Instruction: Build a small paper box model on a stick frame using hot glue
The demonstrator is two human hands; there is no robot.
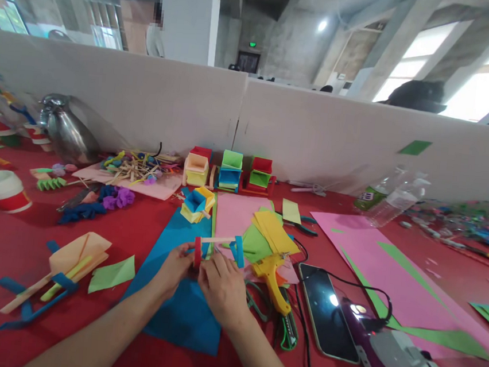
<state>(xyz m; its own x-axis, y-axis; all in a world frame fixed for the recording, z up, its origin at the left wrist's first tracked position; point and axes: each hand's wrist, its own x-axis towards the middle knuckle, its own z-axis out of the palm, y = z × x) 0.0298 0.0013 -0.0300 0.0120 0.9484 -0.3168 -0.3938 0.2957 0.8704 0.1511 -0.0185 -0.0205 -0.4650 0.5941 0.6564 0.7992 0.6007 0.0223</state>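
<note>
Between my hands is a small craft-stick frame (220,240) with a red upright at its left end and blue uprights at its right. My left hand (177,266) pinches the red end from the left. The fingers of my right hand (223,282) are bent against the lower middle of the frame, and they hide part of it. Under both hands lies a blue sheet (196,323). Just beyond the frame sits a folded blue and yellow paper box (197,203) with sticks. To the right of my right hand rests a yellow glue gun (276,282).
Three stacks of coloured paper boxes (231,170) stand along the white partition (318,133). On the right are a phone (329,313), a power bank with cables, and plastic bottles (399,198). A stick-and-paper piece (77,259), paper cups and a metal jug (70,132) are on the left.
</note>
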